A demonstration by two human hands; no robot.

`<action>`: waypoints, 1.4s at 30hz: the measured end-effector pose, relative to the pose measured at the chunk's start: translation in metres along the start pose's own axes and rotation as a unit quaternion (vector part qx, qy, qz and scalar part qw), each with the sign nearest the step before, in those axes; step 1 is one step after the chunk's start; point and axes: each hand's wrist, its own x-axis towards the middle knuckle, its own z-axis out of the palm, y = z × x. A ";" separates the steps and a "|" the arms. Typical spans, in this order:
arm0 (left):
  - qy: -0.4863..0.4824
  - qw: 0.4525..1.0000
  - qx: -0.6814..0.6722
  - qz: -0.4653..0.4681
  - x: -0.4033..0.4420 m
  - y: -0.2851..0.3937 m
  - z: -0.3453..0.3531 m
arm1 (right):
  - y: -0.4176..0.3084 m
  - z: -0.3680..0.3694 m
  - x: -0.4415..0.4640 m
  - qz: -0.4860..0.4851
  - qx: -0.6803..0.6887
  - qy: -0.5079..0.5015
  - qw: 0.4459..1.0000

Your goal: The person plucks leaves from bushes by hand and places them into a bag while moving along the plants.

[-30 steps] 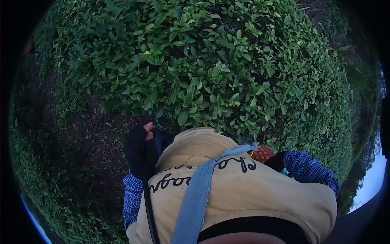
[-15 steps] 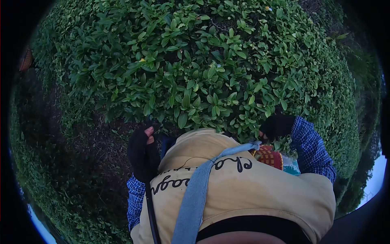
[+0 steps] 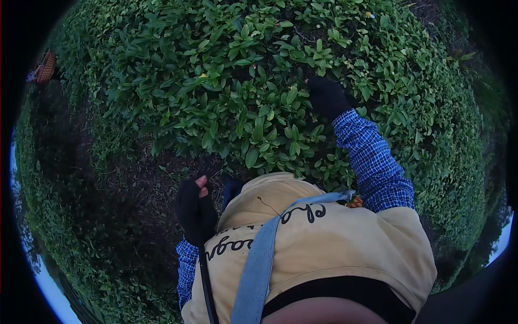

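My right hand (image 3: 326, 98), in a black fingerless glove, reaches into the leafy green bush (image 3: 259, 124). Its fingertips are among the leaves, mostly hidden, and what they touch does not show. Low beside my body is my left hand (image 3: 195, 209), gloved in the same way, with fingers curled closed; whatever may be inside is hidden. A thin black rod or strap (image 3: 205, 281) runs down from near the left wrist. By my right sleeve, a bit of a red and yellow woven basket (image 3: 354, 202) peeks out below the blue cloth strap (image 3: 253, 270) across my beige shirt.
Another orange-red woven basket (image 3: 46, 67) is at the far left edge, beyond the bush. Dark soil with dry litter (image 3: 145, 189) lies to the left of my body. More hedge (image 3: 453, 178) curves along the right side.
My right hand has left the basket at my side and moved forward and up into the leaves. The basket is now mostly covered by the arm. My left hand stays low and curled.
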 end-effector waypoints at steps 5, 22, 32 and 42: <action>0.005 1.000 0.001 -0.011 -0.003 0.000 0.000 | -0.006 -0.026 -0.035 0.175 0.230 0.015 0.957; -0.035 0.997 -0.011 0.064 0.015 0.017 0.012 | 0.015 -0.018 -0.048 -0.012 -0.016 0.066 0.998; 0.011 0.999 0.017 0.028 -0.001 0.016 0.000 | 0.015 -0.027 -0.045 0.105 0.091 -0.129 0.982; 0.029 1.000 -0.001 0.007 -0.007 0.015 -0.002 | -0.017 -0.010 -0.029 -0.050 0.034 0.055 0.997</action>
